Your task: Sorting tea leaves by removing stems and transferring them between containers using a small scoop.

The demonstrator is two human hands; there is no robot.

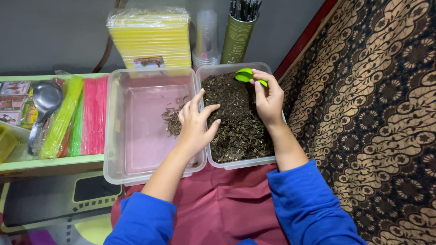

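Two clear plastic tubs stand side by side on a red cloth. The right tub (269,159) is full of dark dried leaves (236,122). The left tub (113,136) holds only a small heap of the same leaves (171,120). My right hand (268,97) grips a bright green scoop (247,75) over the far end of the right tub. My left hand (196,122) rests on the rim between the two tubs, fingers spread, touching the leaves.
Bundles of yellow, green and pink straws (77,115) and a metal ladle (43,106) lie on a green tray at left. A wrapped yellow stack (150,38), stacked clear cups (206,38) and a green tube of dark straws (238,31) stand behind. Patterned carpet (377,113) lies right.
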